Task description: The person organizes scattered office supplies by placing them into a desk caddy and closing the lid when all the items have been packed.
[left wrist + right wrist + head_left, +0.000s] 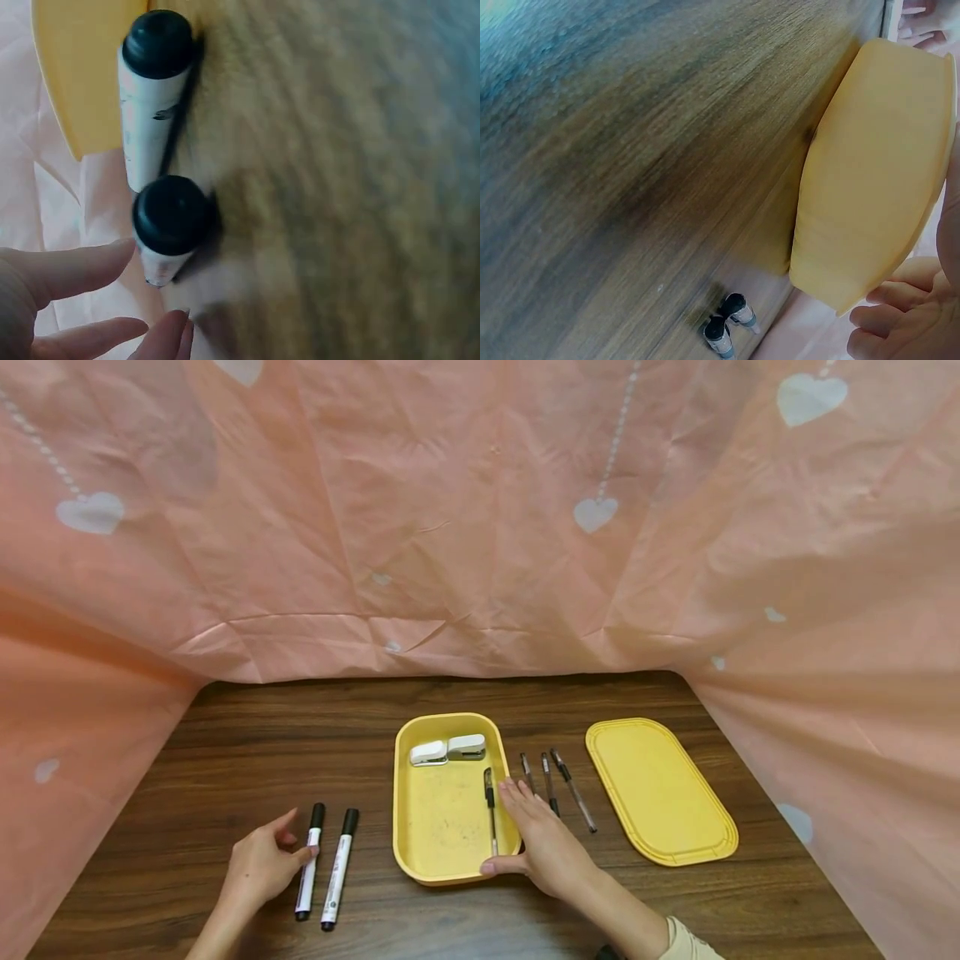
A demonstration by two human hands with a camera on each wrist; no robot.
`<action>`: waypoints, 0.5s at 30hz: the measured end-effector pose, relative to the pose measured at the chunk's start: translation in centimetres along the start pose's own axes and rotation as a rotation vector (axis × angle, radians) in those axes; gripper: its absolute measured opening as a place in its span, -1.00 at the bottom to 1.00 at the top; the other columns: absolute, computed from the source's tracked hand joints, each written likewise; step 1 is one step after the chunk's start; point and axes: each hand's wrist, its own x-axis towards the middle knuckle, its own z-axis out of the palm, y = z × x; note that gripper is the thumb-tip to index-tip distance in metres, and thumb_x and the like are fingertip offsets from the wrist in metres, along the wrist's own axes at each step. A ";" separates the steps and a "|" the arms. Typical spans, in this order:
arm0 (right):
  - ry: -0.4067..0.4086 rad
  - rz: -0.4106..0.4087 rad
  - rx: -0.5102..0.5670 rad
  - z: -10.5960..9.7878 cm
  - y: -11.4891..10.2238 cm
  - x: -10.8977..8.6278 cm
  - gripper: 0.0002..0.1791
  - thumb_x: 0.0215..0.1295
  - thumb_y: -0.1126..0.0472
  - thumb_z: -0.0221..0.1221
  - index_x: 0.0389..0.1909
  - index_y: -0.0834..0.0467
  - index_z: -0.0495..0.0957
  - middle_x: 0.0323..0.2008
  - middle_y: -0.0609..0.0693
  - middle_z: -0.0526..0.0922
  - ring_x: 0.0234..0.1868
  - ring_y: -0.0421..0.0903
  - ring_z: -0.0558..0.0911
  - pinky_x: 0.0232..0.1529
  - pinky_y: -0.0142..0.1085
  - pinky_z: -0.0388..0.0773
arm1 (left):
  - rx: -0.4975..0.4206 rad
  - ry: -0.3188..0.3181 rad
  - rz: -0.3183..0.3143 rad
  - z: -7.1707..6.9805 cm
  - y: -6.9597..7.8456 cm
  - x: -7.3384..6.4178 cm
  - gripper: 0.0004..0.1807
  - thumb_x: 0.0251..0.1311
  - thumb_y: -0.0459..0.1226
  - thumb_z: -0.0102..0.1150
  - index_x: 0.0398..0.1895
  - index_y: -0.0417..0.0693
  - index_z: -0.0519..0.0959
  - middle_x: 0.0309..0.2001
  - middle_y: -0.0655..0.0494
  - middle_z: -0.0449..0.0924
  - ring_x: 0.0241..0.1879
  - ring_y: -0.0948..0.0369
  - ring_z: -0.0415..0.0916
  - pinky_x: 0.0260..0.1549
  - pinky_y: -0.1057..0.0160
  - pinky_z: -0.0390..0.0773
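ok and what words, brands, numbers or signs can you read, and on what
No text can be read.
Marker nearer the yellow box: print, too small to read.
Marker farther from it: print, too small to read.
Pens and white staplers: no lettering can be made out.
Pink cloth: white hearts, no readable text.

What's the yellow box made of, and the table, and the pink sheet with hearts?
The yellow box is probably plastic, smooth and fairly matte: it has rounded, moulded-looking corners. The table looks wooden with a soft sheen, because brown grain streaks show, but it might be a printed covering. The pink sheet seems thin and slightly shiny, full of creases; fabric or plastic, I can't tell.
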 end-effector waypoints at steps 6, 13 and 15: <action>0.001 0.002 0.003 0.0 0.0 0.0 0.18 -0.12 -0.29 0.33 0.43 0.32 0.15 0.43 0.30 0.21 0.46 0.25 0.19 0.42 0.10 0.16 | 0.047 -0.023 0.018 0.3 -0.3 0.1 -0.14 0.00 -0.15 0.40 0.33 -0.39 0.30 -0.17 -0.22 0.66 -0.12 -0.23 0.55 -0.20 -0.16 0.53; -0.006 0.015 0.007 0.0 -0.1 0.0 0.18 -0.13 -0.29 0.33 0.44 0.31 0.14 0.43 0.29 0.20 0.46 0.24 0.19 0.44 0.09 0.15 | 0.035 -0.051 0.009 0.7 0.1 -0.2 -0.16 -0.02 -0.24 0.38 0.34 -0.39 0.29 -0.35 0.01 0.58 -0.41 0.12 0.47 -0.50 0.21 0.43; -0.006 0.015 0.011 0.0 0.0 0.0 0.19 -0.13 -0.29 0.33 0.44 0.31 0.14 0.43 0.29 0.20 0.46 0.24 0.18 0.44 0.09 0.14 | 0.033 -0.046 0.008 1.0 0.1 -0.2 -0.20 -0.02 -0.26 0.36 0.32 -0.39 0.31 -0.42 0.07 0.54 -0.49 0.18 0.40 -0.55 0.28 0.33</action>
